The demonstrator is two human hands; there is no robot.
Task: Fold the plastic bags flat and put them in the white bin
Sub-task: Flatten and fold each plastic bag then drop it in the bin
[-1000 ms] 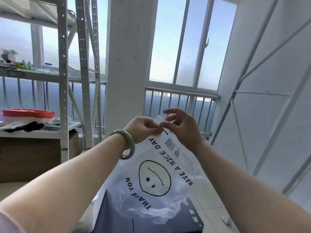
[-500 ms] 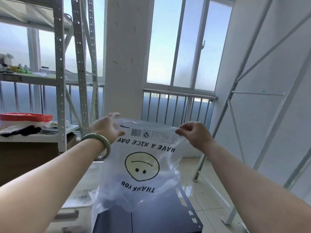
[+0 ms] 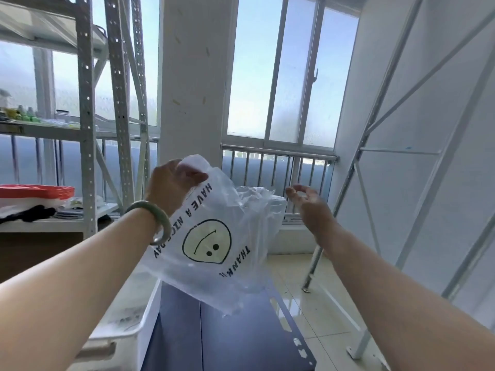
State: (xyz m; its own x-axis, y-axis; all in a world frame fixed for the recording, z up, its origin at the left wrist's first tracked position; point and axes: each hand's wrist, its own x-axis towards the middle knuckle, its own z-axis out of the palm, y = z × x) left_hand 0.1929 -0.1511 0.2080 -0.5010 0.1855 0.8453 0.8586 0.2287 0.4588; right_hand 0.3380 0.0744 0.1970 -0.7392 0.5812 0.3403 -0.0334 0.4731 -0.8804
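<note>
The bin (image 3: 128, 325) is seen at lower left. By the left hand (image 3: 171, 183) the bag (image 3: 211, 245) is pinched at its top corner, mid-frame, long axis slanting down-right, print sideways. The right hand (image 3: 308, 204) is spread, empty.

Right hand (image 3: 308, 202) has let go of the clear plastic bag with the yellow smiley print (image 3: 214, 274); fingers now spread, apart from the film. Left hand (image 3: 171, 183) alone pinches the top edge. Bag no longer stretched flat: hangs turned, lettering running sideways, right side crumpled.
</note>
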